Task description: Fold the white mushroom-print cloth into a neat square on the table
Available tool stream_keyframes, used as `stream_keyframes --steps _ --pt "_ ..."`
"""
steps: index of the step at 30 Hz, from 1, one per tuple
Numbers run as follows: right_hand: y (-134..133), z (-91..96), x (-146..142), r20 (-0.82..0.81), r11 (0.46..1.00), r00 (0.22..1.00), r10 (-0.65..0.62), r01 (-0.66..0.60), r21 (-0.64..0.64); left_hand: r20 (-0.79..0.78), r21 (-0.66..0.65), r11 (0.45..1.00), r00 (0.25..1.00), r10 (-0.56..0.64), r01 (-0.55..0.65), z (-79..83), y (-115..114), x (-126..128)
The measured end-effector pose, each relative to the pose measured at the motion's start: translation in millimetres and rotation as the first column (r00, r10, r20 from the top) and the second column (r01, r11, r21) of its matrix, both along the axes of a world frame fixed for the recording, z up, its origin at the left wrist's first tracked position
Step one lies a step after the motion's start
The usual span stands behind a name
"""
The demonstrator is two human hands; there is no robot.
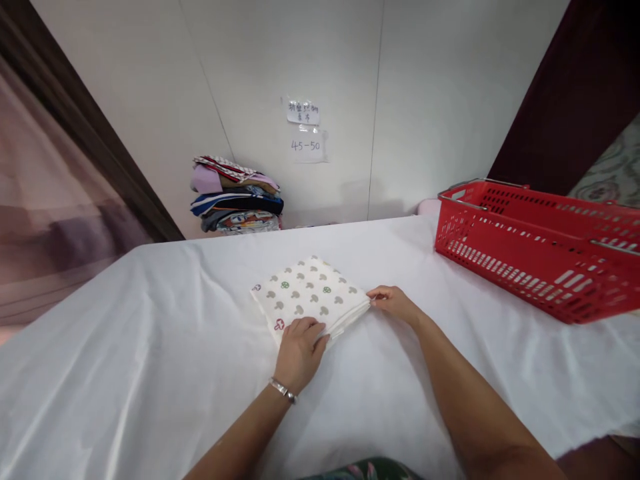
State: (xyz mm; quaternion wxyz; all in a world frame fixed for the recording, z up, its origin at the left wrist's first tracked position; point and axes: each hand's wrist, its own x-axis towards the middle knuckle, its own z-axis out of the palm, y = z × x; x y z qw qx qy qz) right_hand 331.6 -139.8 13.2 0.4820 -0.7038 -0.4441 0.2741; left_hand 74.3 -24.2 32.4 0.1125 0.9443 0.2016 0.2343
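Observation:
A white cloth (pixel 305 287), printed with grey mushrooms and a few green and red ones, lies folded into a layered square on the white-covered table. My left hand (pixel 300 347), a silver bracelet at its wrist, is closed on the cloth's near edge, fingers over the top and thumb by the side. At the right corner, my right hand (pixel 395 302) pinches the stacked layers between thumb and fingers. The underside of the cloth is hidden.
A red plastic basket (pixel 525 247) with metal handles stands at the table's right. Behind the far edge rises a pile of folded fabrics (pixel 237 197) against the wall. Paper notes (pixel 307 145) are taped there. Curtains hang at the left and right. The white tablecloth (pixel 175 360) is wrinkled.

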Motion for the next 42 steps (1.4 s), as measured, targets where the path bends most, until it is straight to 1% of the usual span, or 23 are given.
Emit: stream_keyframes --steps 4,7,9,11,14,17,20,24,32,42 --pt "0.5 -1.1 0.4 -0.115 1.0 0.993 -0.004 0.006 0.013 -0.13 -0.027 1.0 0.991 -0.015 0.011 12.1 -1.6 15.2" --pt "0.1 -2.9 1.5 -0.193 0.999 0.981 0.023 -0.016 0.037 -0.227 -0.022 0.999 0.972 -0.054 0.05 21.4 -2.3 36.3" --pt "0.1 -4.1 1.9 -0.213 0.998 0.976 0.035 -0.025 0.051 -0.275 -0.009 0.997 0.959 -0.072 0.073 24.0 -2.8 52.2" --pt "0.6 -5.0 1.3 -0.207 0.998 0.978 0.039 -0.026 0.065 -0.295 0.0 0.996 0.952 -0.082 0.086 22.6 -3.1 67.2" --pt "2.4 -6.4 -0.5 -0.162 0.996 0.986 0.026 -0.012 0.086 -0.279 0.004 0.997 0.957 -0.074 0.078 16.0 -3.0 85.9" --pt "4.8 -9.3 -1.2 -0.107 0.995 0.994 -0.003 0.013 0.099 -0.236 -0.001 0.997 0.969 -0.069 0.071 9.7 -2.9 100.3" --pt "6.4 -13.1 0.0 -0.07 0.995 0.997 -0.02 0.027 0.098 -0.223 0.022 0.996 0.972 -0.074 0.081 7.2 -3.9 111.1" --pt "5.8 -13.8 1.3 -0.001 0.994 1.0 -0.025 0.025 0.103 -0.229 0.072 0.993 0.971 -0.069 0.088 6.3 -7.0 119.5" --pt "1.0 -5.6 -0.4 0.156 0.996 0.987 -0.025 0.011 0.09 -0.217 0.123 0.989 0.975 -0.051 0.079 1.3 -12.3 123.6" --pt "-3.1 -5.9 4.1 0.17 0.999 0.985 -0.009 0.002 0.045 -0.231 0.115 0.991 0.972 -0.038 0.066 3.0 -17.6 122.6"
